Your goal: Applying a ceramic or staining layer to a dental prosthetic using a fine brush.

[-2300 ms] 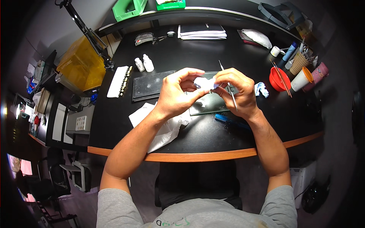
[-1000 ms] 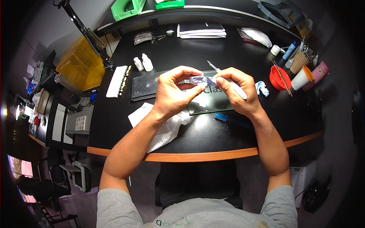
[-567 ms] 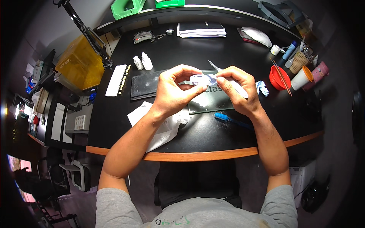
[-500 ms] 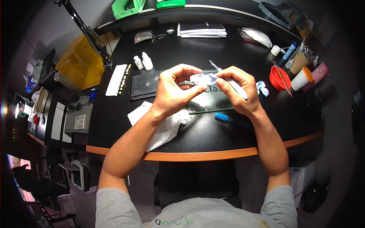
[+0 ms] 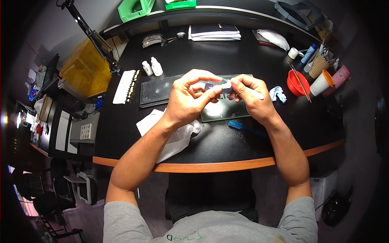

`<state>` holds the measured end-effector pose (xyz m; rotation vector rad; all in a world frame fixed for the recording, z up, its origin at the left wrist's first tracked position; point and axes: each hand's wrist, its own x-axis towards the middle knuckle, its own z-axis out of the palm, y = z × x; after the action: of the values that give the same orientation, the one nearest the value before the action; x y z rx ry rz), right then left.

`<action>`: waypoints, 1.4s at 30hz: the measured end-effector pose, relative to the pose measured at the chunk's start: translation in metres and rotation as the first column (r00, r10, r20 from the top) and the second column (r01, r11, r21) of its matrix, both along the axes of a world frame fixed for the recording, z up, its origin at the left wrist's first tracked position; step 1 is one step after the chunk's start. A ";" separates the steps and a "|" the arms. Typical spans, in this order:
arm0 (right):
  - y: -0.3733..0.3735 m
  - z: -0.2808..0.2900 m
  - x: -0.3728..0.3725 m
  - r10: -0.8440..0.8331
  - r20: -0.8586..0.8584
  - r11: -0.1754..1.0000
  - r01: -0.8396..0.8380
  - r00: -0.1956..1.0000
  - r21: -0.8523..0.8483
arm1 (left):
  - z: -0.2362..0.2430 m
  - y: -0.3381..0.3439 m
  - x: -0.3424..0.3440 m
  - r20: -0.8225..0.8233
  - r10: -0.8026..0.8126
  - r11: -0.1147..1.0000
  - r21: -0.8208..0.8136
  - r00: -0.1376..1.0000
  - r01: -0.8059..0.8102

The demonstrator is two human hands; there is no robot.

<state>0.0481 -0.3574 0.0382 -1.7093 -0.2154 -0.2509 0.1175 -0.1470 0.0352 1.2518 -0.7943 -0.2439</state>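
In front of me, above the desk, my left hand (image 5: 187, 96) pinches a small whitish and purple piece (image 5: 223, 86) between thumb and fingers. What exactly it is, I cannot make out. My right hand (image 5: 256, 101) is closed around a slim white-handled tool (image 5: 256, 94), its thumb and forefinger meeting the piece's right end. Fingers hide the tool's tip. Below both hands lies a glass plate (image 5: 239, 112) with dark lettering. A dark slab (image 5: 156, 91) lies left of it, and a blue brush (image 5: 236, 124) sits just nearer to me.
Crumpled white tissue (image 5: 172, 139) lies near the wooden desk edge (image 5: 214, 166). At right are a wad of bluish-white paper (image 5: 278, 94), a red bowl (image 5: 297, 86) with sticks across it, and a white cup (image 5: 321, 84). Small white bottles (image 5: 156, 67) and a tooth shade strip (image 5: 125, 86) stand left.
The whitish piece has turned and shows a narrower outline. The tool's pointed tip, seen before beyond my right hand, has gone out of sight. Both hands stay close together.
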 end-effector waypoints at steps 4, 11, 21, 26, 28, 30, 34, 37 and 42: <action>0.000 0.001 0.001 0.000 -0.028 1.000 0.000 1.000 0.007 | -0.002 0.000 -0.001 0.066 -0.034 0.999 0.030 0.997 0.032; 0.000 -0.002 0.001 -0.055 -0.033 0.998 0.055 0.998 0.007 | 0.002 0.002 0.000 -0.070 -0.062 0.997 0.050 0.996 0.066; 0.000 -0.002 0.001 -0.133 0.203 0.991 0.134 0.970 0.012 | 0.005 0.003 -0.001 -0.137 -0.079 0.992 0.087 0.987 0.092; 0.003 0.008 -0.005 -0.053 0.171 0.996 0.064 0.984 -0.064 | 0.003 0.002 -0.001 -0.154 -0.079 0.991 0.096 0.985 0.095; 0.001 0.010 -0.006 -0.023 0.174 0.995 0.039 0.984 -0.087 | 0.002 0.002 0.000 -0.121 -0.095 0.989 0.102 0.988 0.108; 0.001 0.011 -0.008 -0.028 0.126 0.998 0.036 0.992 -0.060 | 0.004 0.000 -0.001 -0.138 -0.093 0.991 0.078 0.986 0.104; 0.002 0.012 -0.008 0.007 0.103 0.998 0.000 0.995 -0.069 | 0.002 0.000 -0.002 -0.160 -0.091 0.994 0.040 0.983 0.099; 0.001 0.011 -0.007 0.014 0.135 0.994 0.000 0.991 -0.106 | 0.002 0.001 -0.002 -0.179 -0.101 0.990 0.075 0.979 0.115; 0.000 0.012 -0.008 0.022 0.109 0.999 -0.017 0.994 -0.048 | 0.001 0.001 0.001 -0.216 -0.111 0.991 0.043 0.970 0.123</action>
<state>0.0405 -0.3572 0.0501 -1.7403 -0.3211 -0.3279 0.1186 -0.1456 0.0363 1.2095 -0.6795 -0.4917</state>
